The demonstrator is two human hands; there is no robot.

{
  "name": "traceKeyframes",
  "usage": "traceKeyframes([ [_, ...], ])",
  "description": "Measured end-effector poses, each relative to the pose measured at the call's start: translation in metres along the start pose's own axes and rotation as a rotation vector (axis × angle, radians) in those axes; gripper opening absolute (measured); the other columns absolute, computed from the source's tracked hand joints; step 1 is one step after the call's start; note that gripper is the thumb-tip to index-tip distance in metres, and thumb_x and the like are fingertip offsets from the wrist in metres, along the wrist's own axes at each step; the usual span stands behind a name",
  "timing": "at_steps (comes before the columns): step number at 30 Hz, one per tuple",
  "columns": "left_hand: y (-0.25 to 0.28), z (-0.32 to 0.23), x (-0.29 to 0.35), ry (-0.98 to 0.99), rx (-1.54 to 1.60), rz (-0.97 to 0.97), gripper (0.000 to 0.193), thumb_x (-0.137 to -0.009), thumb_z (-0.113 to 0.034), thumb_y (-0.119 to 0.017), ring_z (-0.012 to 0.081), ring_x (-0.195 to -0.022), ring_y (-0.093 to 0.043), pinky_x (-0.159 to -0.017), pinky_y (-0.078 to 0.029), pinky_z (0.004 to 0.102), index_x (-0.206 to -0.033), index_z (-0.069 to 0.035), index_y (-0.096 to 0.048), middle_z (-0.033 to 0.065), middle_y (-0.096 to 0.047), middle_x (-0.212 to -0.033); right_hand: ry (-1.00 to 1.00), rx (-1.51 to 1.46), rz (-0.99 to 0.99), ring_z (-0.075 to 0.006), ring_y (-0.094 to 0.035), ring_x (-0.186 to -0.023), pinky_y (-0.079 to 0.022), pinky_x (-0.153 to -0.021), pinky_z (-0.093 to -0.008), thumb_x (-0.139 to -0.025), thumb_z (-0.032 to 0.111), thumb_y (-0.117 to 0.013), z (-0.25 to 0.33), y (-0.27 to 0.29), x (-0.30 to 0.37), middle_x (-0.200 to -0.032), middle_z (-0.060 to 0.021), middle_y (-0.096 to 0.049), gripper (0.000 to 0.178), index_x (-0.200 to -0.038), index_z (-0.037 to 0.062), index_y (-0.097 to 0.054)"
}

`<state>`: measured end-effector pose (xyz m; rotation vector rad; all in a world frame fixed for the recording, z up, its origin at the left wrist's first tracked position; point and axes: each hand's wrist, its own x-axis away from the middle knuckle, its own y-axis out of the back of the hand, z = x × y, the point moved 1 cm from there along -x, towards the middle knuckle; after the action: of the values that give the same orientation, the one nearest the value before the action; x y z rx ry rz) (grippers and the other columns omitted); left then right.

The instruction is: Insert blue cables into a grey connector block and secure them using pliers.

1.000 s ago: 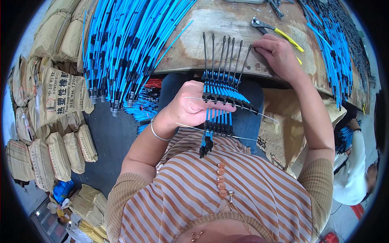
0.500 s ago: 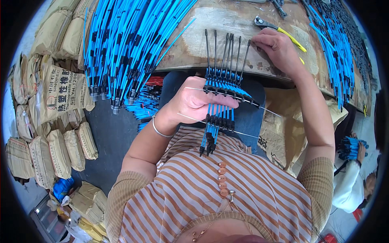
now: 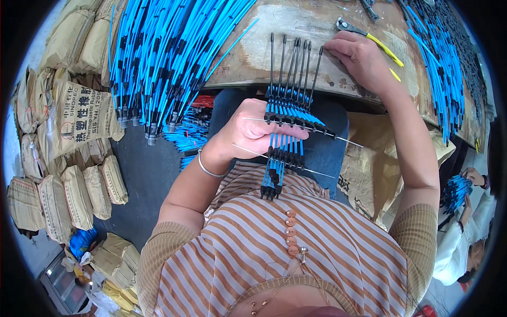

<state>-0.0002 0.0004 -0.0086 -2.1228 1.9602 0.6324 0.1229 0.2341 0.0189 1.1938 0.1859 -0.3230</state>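
My left hand is closed around a row of thin blue rods with black fittings. Two thin metal wires run crosswise through the fittings, one above and one below my fingers. Several slim black stems stick up from the far end of the row, and black tips hang at the near end, by my striped shirt. My right hand, over the table edge, has thumb and fingers pinched at the tip of the rightmost stem. Its fingertips partly hide that contact.
A large pile of blue rods covers the table's left, another its right. Yellow-handled pliers lie beyond my right hand on the worn table. Paper sacks stack at left. At far right, a co-worker's hands hold a blue bundle.
My right hand has shifted slightly left, its fingertips now at the rightmost stem's tip. The stems stand a little farther up. The near-end black tips have drawn together. The co-worker's hands have moved.
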Motion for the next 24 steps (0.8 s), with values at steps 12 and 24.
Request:
traceKeyframes([
  [12, -0.011, 0.001, 0.001, 0.22, 0.277, -0.107, 0.017, -0.073, -0.016, -0.068, 0.0169, -0.048, -0.044, -0.051, -0.037, 0.0242, -0.088, -0.012, -0.074, 0.0032, -0.07, -0.084, 0.158, 0.368, 0.186, -0.0235, -0.055, -0.073, -0.046, -0.068, -0.0332, -0.081, 0.004, -0.055, 0.018, 0.004, -0.018, -0.087, -0.0051, -0.055, 0.034, -0.114, 0.0112, -0.053],
  [24, -0.007, 0.007, 0.003, -0.019, -0.071, -0.028, 0.02, -0.078, -0.02, -0.064, 0.0156, -0.046, -0.035, -0.048, -0.033, 0.0247, -0.094, -0.015, -0.074, -0.0012, -0.068, -0.075, 0.175, 0.456, 0.293, -0.0253, -0.054, -0.078, -0.045, -0.075, -0.038, -0.081, 0.002, -0.051, 0.025, 0.004, -0.013, -0.092, -0.0052, -0.051, 0.034, -0.113, 0.0121, -0.053],
])
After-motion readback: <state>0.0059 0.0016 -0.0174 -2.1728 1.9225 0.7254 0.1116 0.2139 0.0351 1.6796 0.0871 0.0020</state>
